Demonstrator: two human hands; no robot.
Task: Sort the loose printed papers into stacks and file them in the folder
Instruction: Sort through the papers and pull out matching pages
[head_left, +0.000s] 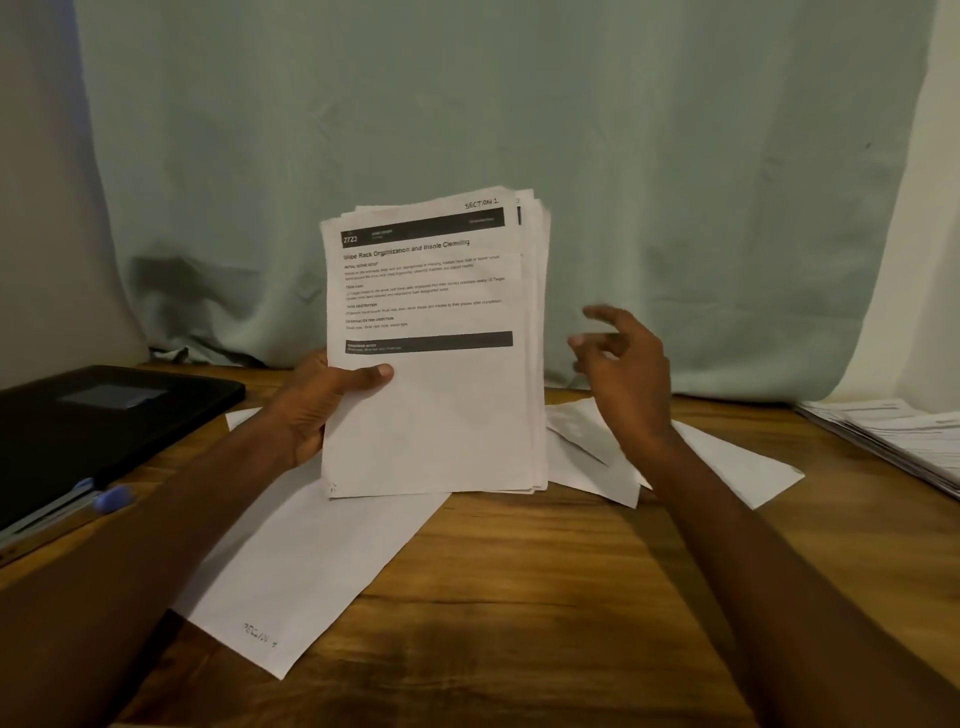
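Head view shows the left hand pinching a sheaf of printed papers upright by its left edge, thumb on the front page. Right of this grip, the right hand hovers with fingers spread, holding nothing. Below the grip, loose sheets lie unsorted on the table; one stack is right, cut off. The folder, left, seems closed, so filing remains.

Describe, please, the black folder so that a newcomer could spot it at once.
Look at the wooden table, along its far left edge. The black folder lies flat and closed there, beside a blue-capped pen; it is the only dark thing among white papers.
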